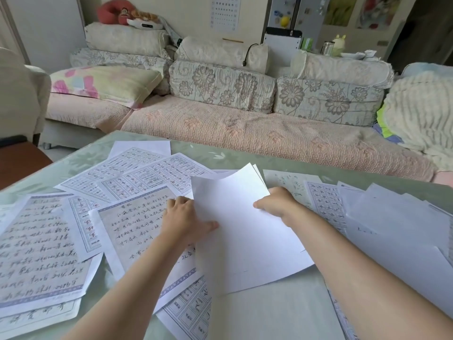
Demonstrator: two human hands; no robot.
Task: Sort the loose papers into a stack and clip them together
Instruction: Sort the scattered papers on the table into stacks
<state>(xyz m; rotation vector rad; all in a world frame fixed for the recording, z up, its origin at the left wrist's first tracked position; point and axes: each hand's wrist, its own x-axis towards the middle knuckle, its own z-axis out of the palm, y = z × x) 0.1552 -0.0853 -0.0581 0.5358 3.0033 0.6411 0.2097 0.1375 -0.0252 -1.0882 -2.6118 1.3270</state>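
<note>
A small stack of white sheets, blank side up, is raised at a tilt over the middle of the table. My left hand grips its left edge, thumb on top. My right hand grips its right edge, thumb on top and fingers behind. Loose printed papers lie scattered on the table: a calligraphy sheet under my left hand, another calligraphy sheet at the far left, grid practice sheets behind, and blank-side sheets at the right. No clip is visible.
The pale green glass table has a bare patch near the front between my forearms. A floral sofa with cushions stands right behind the table. An armchair is at the left.
</note>
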